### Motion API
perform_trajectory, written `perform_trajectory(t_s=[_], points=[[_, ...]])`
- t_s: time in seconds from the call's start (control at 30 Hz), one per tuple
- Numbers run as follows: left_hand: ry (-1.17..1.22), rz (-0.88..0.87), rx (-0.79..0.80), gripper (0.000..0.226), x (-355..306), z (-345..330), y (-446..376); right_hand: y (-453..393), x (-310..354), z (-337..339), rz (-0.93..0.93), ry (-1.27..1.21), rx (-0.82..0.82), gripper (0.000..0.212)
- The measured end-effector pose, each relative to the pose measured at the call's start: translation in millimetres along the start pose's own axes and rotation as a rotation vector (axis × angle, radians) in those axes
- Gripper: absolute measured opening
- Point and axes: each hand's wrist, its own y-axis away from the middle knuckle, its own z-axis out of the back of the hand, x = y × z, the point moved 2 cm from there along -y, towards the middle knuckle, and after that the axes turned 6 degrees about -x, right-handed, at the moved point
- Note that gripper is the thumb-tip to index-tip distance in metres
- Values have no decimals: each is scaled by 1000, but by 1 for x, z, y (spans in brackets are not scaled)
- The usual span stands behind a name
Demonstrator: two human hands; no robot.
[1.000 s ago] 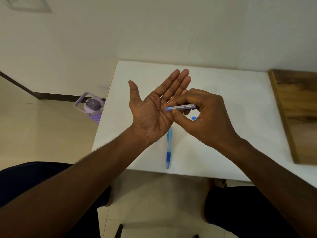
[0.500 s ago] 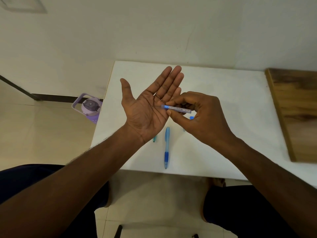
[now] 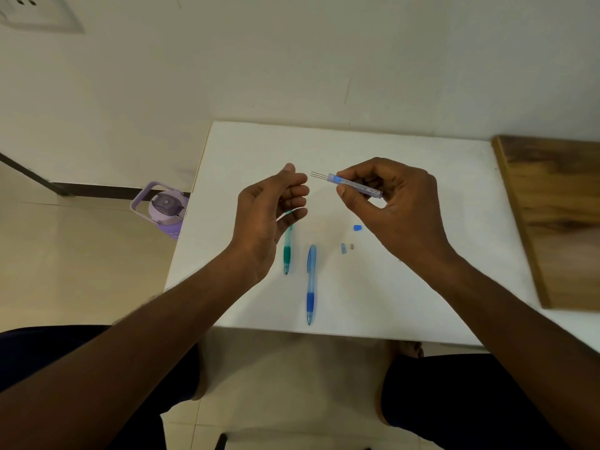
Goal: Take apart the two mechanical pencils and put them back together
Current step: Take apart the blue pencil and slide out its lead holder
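My right hand (image 3: 401, 209) pinches a clear lead tube (image 3: 357, 184) with a blue end, held level above the white table (image 3: 422, 297). Three thin leads (image 3: 319, 174) stick out of its left end. My left hand (image 3: 268, 219) hovers just left of the leads, fingers curled toward the thumb, with nothing visible in it. A green mechanical pencil (image 3: 287, 253) lies on the table, its top hidden behind my left hand. A blue mechanical pencil (image 3: 311, 284) lies beside it, tip toward me. A small blue cap (image 3: 357, 227), a pale blue piece (image 3: 343, 248) and a grey bit (image 3: 352, 246) lie near my right wrist.
A wooden board (image 3: 558, 216) lies along the table's right side. On the floor to the left of the table stands a purple bottle (image 3: 165, 206) with a handle. The white wall runs right behind the table. My knees show under the near edge.
My left hand has turned from a flat open palm to curled fingers and moved away from the tube. Leads now stick out of the tube. The view shifted, and the green pencil now shows.
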Motion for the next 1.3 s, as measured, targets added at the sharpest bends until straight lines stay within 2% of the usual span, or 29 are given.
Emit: perform_trajectory(t_s=[0.37,0.7,0.9,1.0,1.13,1.3], points=[[-121,-123,51,21,-1,-3,3,1,-1,-2,5,11,7,17],[-166,-159,11,11,0,-3,0,4,-3,-6,32,28,35,18],[-264,-239,-26,9,0,-1,-5,5,-5,-7,16,13,42,17],[-384,-332,-40,9,0,-1,-4,6,-8,-9,-7,4,44,16],[-612,-577,-95,7,-7,1,1,9,-12,-16,-97,-40,30,17],[-753,-779,-103,10,-21,3,4,12,-22,-28,-243,-101,22,20]])
